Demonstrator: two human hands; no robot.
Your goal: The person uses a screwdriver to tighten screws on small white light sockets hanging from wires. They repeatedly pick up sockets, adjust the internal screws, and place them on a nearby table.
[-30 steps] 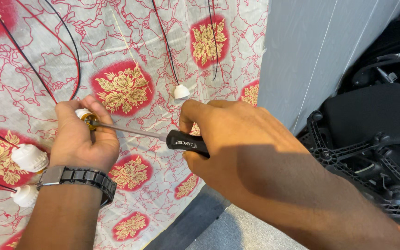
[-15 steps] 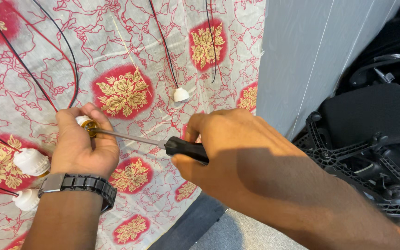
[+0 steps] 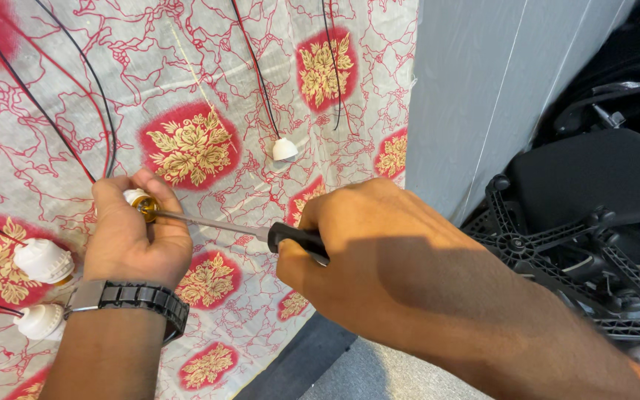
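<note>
Right now the left hand [image 3: 136, 241] pinches a small lamp holder [image 3: 141, 201], white w/ a brass end, between thumb & fingers [image 3: 158, 194], closed tight round it, just above the red-and-white patterned cloth [image 3: 209, 81] covering the bench. Black watch [image 3: 131, 300] on that wrist. The right hand [image 3: 368, 252] is wrapped shut round the black handle of a screwdriver [image 3: 261, 233]; its thin metal shaft runs left & the tip sits in the holder's brass end, touching it. Red & black wires [image 3: 75, 111] run from above down to the left hand.

Other bits: a white holder [image 3: 284, 150] lies on the cloth near the middle, w/ red/black wires [image 3: 257, 74] leading up from it. Two more white holders [image 3: 42, 261] sit at the left edge, just beside the left wrist, one below the other. Grey panel [image 3: 483, 96] stands right of the cloth; black chair base [image 3: 572, 244] beyond it, well apart from both hands.
</note>
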